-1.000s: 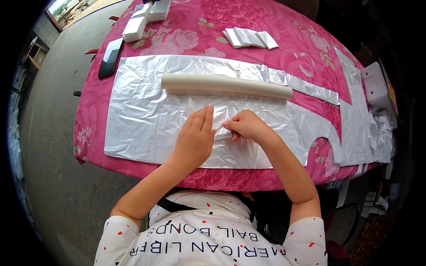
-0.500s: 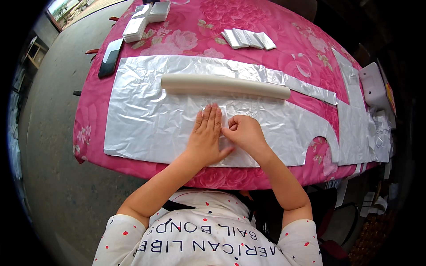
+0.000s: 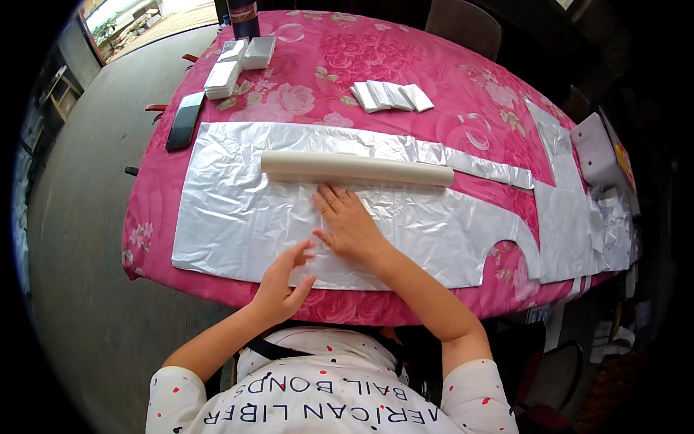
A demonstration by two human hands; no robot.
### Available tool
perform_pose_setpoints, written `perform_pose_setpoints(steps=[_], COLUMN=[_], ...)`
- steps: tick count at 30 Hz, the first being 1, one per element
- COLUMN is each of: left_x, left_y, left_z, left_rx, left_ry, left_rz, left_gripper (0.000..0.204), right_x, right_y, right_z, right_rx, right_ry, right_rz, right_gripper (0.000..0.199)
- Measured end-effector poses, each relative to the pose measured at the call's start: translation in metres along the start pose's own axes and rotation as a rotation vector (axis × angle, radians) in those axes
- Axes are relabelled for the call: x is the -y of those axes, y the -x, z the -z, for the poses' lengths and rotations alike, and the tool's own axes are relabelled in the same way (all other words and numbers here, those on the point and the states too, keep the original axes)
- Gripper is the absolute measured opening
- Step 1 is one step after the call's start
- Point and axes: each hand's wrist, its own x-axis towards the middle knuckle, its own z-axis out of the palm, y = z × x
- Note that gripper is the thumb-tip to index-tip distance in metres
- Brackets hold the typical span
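A shiny white plastic sheet with a curved cut-out at its right lies spread in front of me. My right hand presses flat on its middle, fingers stretched toward a cream-coloured tube lying across the sheet. Near the sheet's front edge, my left hand hovers open with thumb and fingers apart. Its fingertips are slightly blurred, and nothing shows between them.
Behind the sheet, several small white folded packets lie in a row on the pink flowered tablecloth. At left are stacked white packets, a phone and a dark cylinder. A white plastic container stands right.
My left hand has lifted off the sheet and drawn back toward me. My right hand has moved left and changed from a pinch to lying flat.
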Motion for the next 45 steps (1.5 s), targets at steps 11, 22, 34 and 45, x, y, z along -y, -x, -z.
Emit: perform_pose_setpoints(steps=[11,22,34,45], left_x=[0.020,-0.033,-0.023,-0.024], left_y=[0.121,0.050,0.043,0.031], left_z=[0.023,0.037,0.029,0.032], left_rx=[-0.231,-0.039,0.079,0.091], left_ry=[0.692,-0.442,-0.314,-0.273], left_rz=[0.925,-0.003,0.130,0.175], left_gripper=[0.021,0.032,0.030,0.029], right_x=[0.149,-0.002,-0.317,-0.202], right_y=[0.049,0.001,-0.090,-0.042], right_z=[-0.036,0.067,0.069,0.092], right_rx=[0.375,0.065,-0.536,-0.134], right_ry=[-0.538,-0.599,-0.234,-0.283], right_rz=[0.100,0.073,-0.840,-0.354], right_gripper=[0.056,0.012,0.032,0.051])
